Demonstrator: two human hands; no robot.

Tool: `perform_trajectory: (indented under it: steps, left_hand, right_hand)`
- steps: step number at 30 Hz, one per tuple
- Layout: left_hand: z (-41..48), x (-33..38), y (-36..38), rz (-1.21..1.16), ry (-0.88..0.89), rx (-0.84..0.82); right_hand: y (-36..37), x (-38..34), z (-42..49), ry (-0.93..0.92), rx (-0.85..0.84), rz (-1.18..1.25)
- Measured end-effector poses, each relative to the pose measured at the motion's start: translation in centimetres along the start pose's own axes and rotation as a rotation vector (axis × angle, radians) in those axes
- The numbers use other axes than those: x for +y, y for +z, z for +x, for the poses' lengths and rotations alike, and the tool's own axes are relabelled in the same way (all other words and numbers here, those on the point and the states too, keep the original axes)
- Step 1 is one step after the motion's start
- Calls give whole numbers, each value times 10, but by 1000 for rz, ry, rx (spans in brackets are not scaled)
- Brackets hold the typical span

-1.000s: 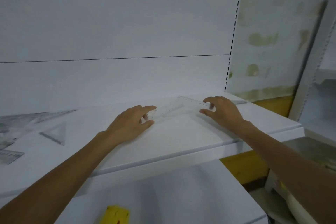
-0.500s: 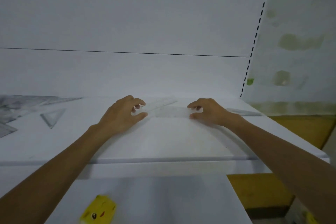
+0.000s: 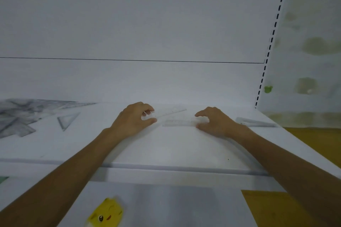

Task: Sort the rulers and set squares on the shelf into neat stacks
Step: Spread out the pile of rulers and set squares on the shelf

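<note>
Two clear plastic rulers lie on the white shelf (image 3: pixel 166 149) between my hands. One ruler (image 3: pixel 178 122) lies flat and parallel to the front edge. The other ruler (image 3: pixel 171 113) angles up to the right behind it. My left hand (image 3: pixel 133 120) pinches their left end between thumb and curled fingers. At the right end of the flat ruler, my right hand (image 3: pixel 215 121) pinches it the same way. A clear set square (image 3: pixel 255 122) lies just right of my right wrist. A small set square (image 3: pixel 66 120) and a jumbled pile of rulers and set squares (image 3: pixel 17 116) lie at the left.
The shelf's white back panel (image 3: pixel 147 79) rises right behind the rulers. A slotted upright (image 3: pixel 265 61) closes off the right end. Below the shelf's front lip sits a lower shelf with a yellow cartoon-faced item (image 3: pixel 107 214). Orange flooring (image 3: pixel 313 145) shows at the right.
My hands have drawn closer together and the flat ruler has turned parallel to the shelf's front edge. The view has swung left, showing more of the pile.
</note>
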State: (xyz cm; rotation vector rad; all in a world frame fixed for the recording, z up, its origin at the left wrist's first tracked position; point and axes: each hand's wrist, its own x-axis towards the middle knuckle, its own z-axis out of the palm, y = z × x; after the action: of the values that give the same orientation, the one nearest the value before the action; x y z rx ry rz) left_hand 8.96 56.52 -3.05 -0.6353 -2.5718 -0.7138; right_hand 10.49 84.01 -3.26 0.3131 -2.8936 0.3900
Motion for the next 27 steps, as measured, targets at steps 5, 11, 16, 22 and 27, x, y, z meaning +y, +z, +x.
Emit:
perform_trajectory:
  steps: [5,11,16,22,27]
  left_hand:
    - [15,16,10,-54,13,-28]
    - [39,49,41,-124,92,-71]
    - [56,71,65,-185,108,-158]
    - [54,74,88,-179,145,-176]
    - [58,67,88,-102,142,-199]
  right_hand:
    - [2,-19,-43,-26,112,36]
    - [10,-30,-79,-55,28,15]
    - [9,-31,-80,-55,32,20]
    - [11,-27,-78,-55,43,27]
    - [12,-24,-77,-46,51,63]
